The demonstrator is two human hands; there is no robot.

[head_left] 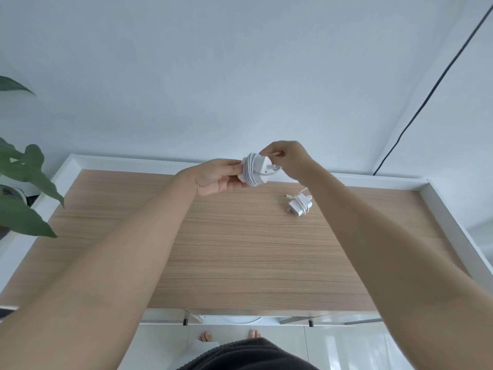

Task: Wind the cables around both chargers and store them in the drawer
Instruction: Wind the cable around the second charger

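- Left hand grips a white charger from the side, raised above the far edge of the wooden tabletop.
- White cable lies coiled around that charger's body.
- Right hand pinches the cable's end at the charger's top.
- Second charger, cable wrapped around it, rests on the tabletop, near its far edge, right of the held one.
- Plant leaves overhang the tabletop's left side.

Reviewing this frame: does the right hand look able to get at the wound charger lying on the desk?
Probably yes. The wound charger lies on the bare wooden desk just below the right hand with nothing between, but that hand is pinching the cable end on the held charger.
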